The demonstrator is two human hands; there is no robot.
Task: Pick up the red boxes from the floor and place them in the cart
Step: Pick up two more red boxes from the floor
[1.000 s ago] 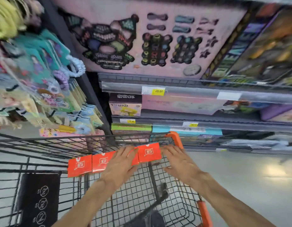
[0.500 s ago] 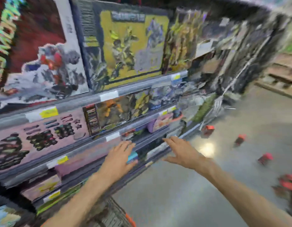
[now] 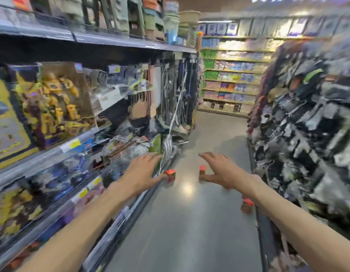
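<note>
We hold our left hand (image 3: 143, 173) and right hand (image 3: 222, 169) out ahead over the aisle, palms down, fingers spread and loose, gripping nothing. Three small red cardboard boxes stand on the glossy grey shop floor (image 3: 190, 222): one red box (image 3: 170, 175) just beyond our left fingertips near the foot of the left shelving, a second red box (image 3: 202, 170) partly hidden behind our right thumb, and a third red box (image 3: 246, 205) beside our right forearm, close to the right rack. The long metal shelf unit (image 3: 76, 142) on our left carries a boxed yellow toy robot (image 3: 54, 103). The picture is blurred.
</note>
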